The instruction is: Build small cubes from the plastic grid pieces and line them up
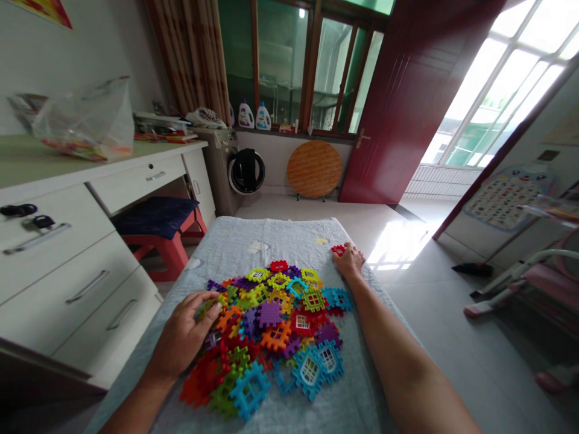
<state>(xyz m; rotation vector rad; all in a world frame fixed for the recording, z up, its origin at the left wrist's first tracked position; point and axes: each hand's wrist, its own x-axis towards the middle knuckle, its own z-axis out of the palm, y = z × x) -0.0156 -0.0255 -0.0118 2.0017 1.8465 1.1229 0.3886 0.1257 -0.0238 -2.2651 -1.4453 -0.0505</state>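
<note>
A heap of colourful interlocking plastic tiles [275, 319] lies on a light blue-grey cloth [280, 238] that covers a low table. My left hand [185, 334] rests on the left side of the heap, fingers curled over tiles at its edge. My right hand [348, 260] reaches to the far right edge of the cloth, fingers closed around a small red tile [338, 249] that lies apart from the heap. A small yellow piece [321, 241] lies just left of the red tile.
White drawers and a desk [67, 241] stand at the left, with a clear bag [85, 120] on top. A red stool with a blue cushion [158, 226] sits under the desk. A round wooden tabletop [314, 169] leans on the far wall. The tiled floor extends to the right.
</note>
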